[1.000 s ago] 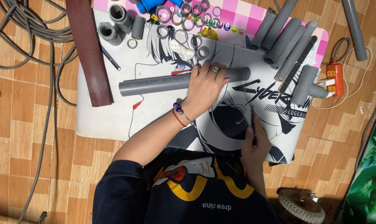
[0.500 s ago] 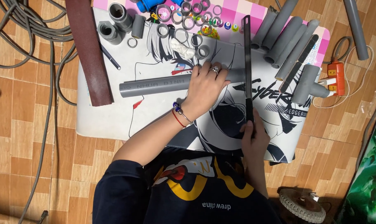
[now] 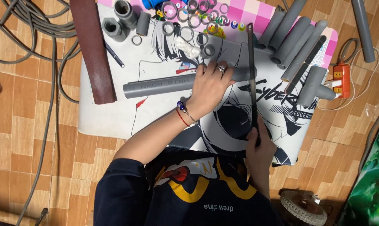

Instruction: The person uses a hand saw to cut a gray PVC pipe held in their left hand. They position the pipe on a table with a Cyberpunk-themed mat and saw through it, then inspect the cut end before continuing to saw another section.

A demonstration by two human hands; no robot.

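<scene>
Grey plastic pipe [image 3: 164, 85] lies crosswise on the printed mat [image 3: 114, 117] on the tiled floor. Left hand [image 3: 210, 86] presses down on it, grip closed over the pipe. Right hand [image 3: 256, 146] is clamped on a hacksaw blade [image 3: 252, 75] (blade crosses the pipe's right end).

The left hand [image 3: 210, 86] hides the grey pipe [image 3: 160, 85] where the blade [image 3: 252, 75] crosses.

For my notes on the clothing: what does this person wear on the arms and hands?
Dark navy sleeves cover only the upper arms; the forearms are bare. The left hand has a ring on one finger, and its wrist carries a beaded bracelet and a red cord. The right hand shows no jewellery.
</scene>
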